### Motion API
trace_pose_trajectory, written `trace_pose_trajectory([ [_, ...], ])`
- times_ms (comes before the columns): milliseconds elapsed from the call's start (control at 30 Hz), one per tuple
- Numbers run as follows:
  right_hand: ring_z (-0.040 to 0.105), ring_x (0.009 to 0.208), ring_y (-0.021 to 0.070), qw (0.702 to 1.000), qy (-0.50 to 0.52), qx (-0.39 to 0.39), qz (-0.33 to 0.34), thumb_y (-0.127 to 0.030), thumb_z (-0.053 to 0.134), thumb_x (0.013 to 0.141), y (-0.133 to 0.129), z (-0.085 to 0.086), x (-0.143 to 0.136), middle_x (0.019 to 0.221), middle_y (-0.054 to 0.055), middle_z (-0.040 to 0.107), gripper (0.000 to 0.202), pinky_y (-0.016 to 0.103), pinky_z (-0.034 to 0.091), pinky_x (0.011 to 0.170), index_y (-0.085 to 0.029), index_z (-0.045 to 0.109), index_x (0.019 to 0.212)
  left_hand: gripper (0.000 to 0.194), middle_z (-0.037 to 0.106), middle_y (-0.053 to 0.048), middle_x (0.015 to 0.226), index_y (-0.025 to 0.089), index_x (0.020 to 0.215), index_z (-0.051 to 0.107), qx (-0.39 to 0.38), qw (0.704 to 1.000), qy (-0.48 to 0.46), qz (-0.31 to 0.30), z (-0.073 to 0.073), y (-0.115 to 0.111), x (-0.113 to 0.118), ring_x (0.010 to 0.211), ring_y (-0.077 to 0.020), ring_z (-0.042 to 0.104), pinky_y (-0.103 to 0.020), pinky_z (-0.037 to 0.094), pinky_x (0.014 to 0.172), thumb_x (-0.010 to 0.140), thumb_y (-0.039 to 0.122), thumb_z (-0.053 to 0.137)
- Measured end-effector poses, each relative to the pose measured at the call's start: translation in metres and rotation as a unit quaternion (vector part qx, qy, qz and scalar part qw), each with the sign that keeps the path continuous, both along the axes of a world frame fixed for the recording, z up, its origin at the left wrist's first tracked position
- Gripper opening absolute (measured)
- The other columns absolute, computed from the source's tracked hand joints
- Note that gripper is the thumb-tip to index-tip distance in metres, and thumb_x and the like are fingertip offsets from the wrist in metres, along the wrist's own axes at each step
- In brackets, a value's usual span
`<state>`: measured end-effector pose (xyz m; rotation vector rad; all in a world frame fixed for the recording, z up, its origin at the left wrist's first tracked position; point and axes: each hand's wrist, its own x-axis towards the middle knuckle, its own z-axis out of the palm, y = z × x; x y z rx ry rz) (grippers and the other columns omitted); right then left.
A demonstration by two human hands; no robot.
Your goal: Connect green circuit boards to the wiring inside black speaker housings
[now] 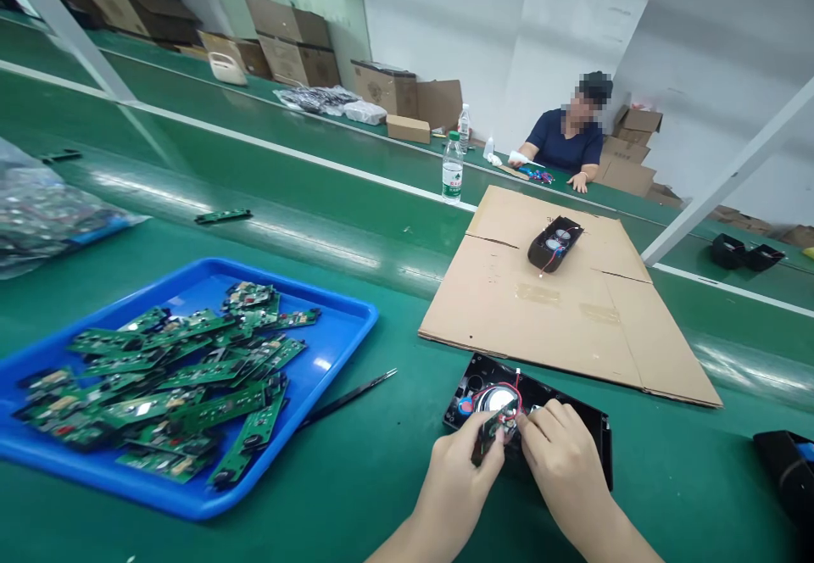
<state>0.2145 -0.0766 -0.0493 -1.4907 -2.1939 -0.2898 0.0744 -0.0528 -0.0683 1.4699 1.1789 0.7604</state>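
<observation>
A black speaker housing lies on the green bench, with a round silver speaker and red wires inside. Over it, my left hand pinches a small circuit board between thumb and fingers. My right hand is closed beside the board, its fingertips at the red wire; whether they grip the wire or a connector is too small to tell. To the left, a blue tray holds several green circuit boards. Black tweezers rest between tray and housing.
Beyond the housing, a cardboard sheet carries another black housing. A water bottle stands behind it. A bag of boards is far left, a black part far right. Across the line sits a person.
</observation>
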Motion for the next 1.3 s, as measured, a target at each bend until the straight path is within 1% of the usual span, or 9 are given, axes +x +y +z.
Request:
trace_pose_trajectory([
  [133,0.035,0.057,0.0153,1.000,0.000,0.007,-0.012,-0.003,0.034,0.090,-0.002,0.000,-0.004,0.061,0.004,0.047,0.031,0.029,0.023,0.053,-0.010,0.058,0.071,0.021,0.066,-0.004,0.061,0.018,0.086,0.065,0.065,0.997,0.039,-0.003,0.002,-0.001,0.001,0.052,-0.0174,0.060,-0.023,0.046,0.054,0.079,0.029,0.048],
  [300,0.036,0.058,0.0153,1.000,0.026,0.008,-0.014,-0.004,0.040,0.090,-0.002,0.001,-0.004,0.061,0.004,0.047,0.027,0.029,0.025,0.053,-0.010,0.058,0.071,0.017,0.067,-0.003,0.063,0.021,0.082,0.064,0.032,0.999,0.005,0.022,0.002,-0.002,0.000,0.054,-0.0176,0.061,-0.023,0.046,0.053,0.079,0.030,0.050],
  [567,0.036,0.057,0.0150,1.000,-0.010,0.017,-0.016,-0.003,0.036,0.090,-0.003,0.001,-0.006,0.060,0.004,0.046,0.030,0.029,0.025,0.053,-0.010,0.059,0.071,0.023,0.067,-0.005,0.063,0.015,0.089,0.062,0.116,0.990,0.079,-0.024,0.000,-0.003,0.002,0.052,-0.0172,0.061,-0.023,0.044,0.052,0.084,0.028,0.043],
  [767,0.039,0.057,0.0157,0.999,-0.019,0.022,-0.014,-0.004,0.033,0.091,-0.003,0.001,-0.005,0.061,0.005,0.049,0.031,0.030,0.028,0.052,-0.008,0.060,0.075,0.020,0.067,-0.002,0.064,0.016,0.088,0.061,0.095,0.995,0.020,-0.037,0.000,-0.003,0.002,0.053,-0.0148,0.061,-0.021,0.047,0.052,0.084,0.026,0.043],
  [867,0.043,0.060,0.0149,0.992,0.119,-0.049,0.000,-0.012,0.036,0.093,0.000,0.000,0.005,0.066,0.004,0.052,0.026,0.028,0.034,0.054,-0.011,0.060,0.084,0.020,0.069,-0.002,0.071,0.017,0.092,0.060,0.061,0.996,-0.035,-0.049,0.003,0.001,0.000,0.062,-0.0155,0.065,-0.021,0.052,0.059,0.084,0.027,0.045],
  [1000,0.049,0.065,0.0143,0.946,0.251,-0.205,0.011,-0.016,0.040,0.091,0.004,0.006,0.019,0.071,0.002,0.056,0.019,0.025,0.042,0.057,-0.017,0.057,0.081,0.019,0.070,-0.003,0.082,0.018,0.094,0.061,0.031,0.989,-0.089,-0.114,0.010,0.009,-0.005,0.070,-0.0144,0.067,-0.019,0.053,0.066,0.086,0.024,0.044],
  [1100,0.053,0.067,0.0148,0.919,0.274,-0.283,-0.020,-0.013,0.045,0.085,0.003,0.009,0.021,0.072,0.000,0.057,0.012,0.025,0.044,0.059,-0.020,0.053,0.090,0.021,0.069,-0.003,0.084,0.019,0.093,0.061,0.059,0.981,-0.073,-0.169,0.014,0.015,-0.008,0.071,-0.0137,0.066,-0.018,0.052,0.066,0.087,0.022,0.042],
  [1167,0.054,0.068,0.0152,0.912,0.268,-0.309,-0.032,-0.009,0.046,0.082,0.002,0.009,0.020,0.070,-0.002,0.056,0.023,0.025,0.044,0.061,-0.021,0.049,0.102,0.022,0.069,-0.003,0.083,0.020,0.097,0.061,0.087,0.976,-0.045,-0.193,0.014,0.017,-0.010,0.072,-0.0143,0.065,-0.019,0.051,0.066,0.088,0.022,0.041],
  [1300,0.052,0.070,0.0151,0.928,0.216,-0.303,-0.022,-0.004,0.048,0.080,0.002,0.008,0.020,0.073,-0.003,0.057,0.041,0.025,0.042,0.064,-0.024,0.045,0.116,0.021,0.068,-0.004,0.088,0.020,0.099,0.059,0.111,0.966,-0.015,-0.232,0.015,0.019,-0.013,0.076,-0.0157,0.065,-0.022,0.050,0.070,0.088,0.021,0.041],
])
